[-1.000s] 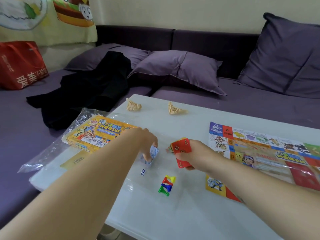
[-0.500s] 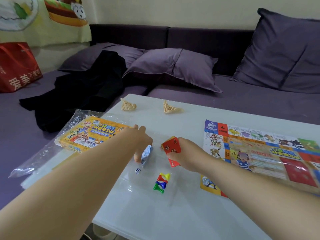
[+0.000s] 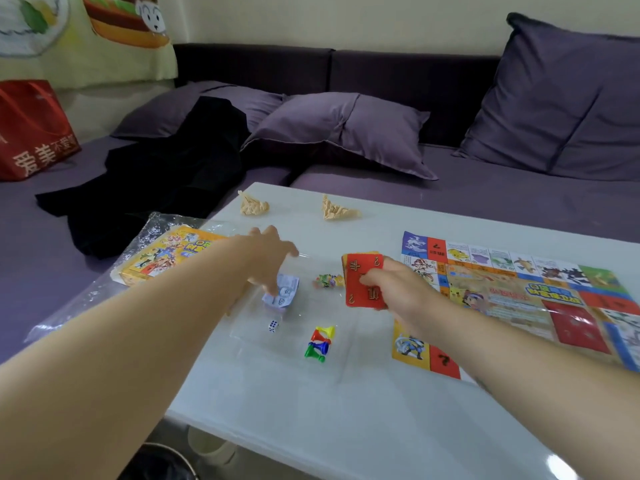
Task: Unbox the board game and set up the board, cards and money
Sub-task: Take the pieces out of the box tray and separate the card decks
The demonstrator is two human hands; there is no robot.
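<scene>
The unfolded game board [image 3: 519, 289] lies on the right part of the white table [image 3: 346, 427]. My right hand [image 3: 398, 296] is shut on a stack of red-backed cards [image 3: 363, 282], held just left of the board. My left hand [image 3: 273, 258] hovers with fingers spread over a bundle of pale paper money [image 3: 282, 292] lying on the table, the thumb tip at its edge. Between the hands sits a small pile of colourful cards [image 3: 327, 281]. A white die [image 3: 273, 326] and several coloured pawns [image 3: 320, 342] rest nearer to me. The yellow game box [image 3: 166, 258] lies at the left.
Clear plastic wrap [image 3: 86, 299] spreads under the box and over the table's left edge. Two crumpled beige papers [image 3: 254, 206] [image 3: 337, 211] sit at the far edge. Behind is a purple sofa with pillows [image 3: 339, 133], a black garment [image 3: 166, 168] and a red bag [image 3: 31, 133].
My left hand has let go of the money bundle and spread its fingers above it. My right hand has tilted the red cards up, uncovering the small colourful pile.
</scene>
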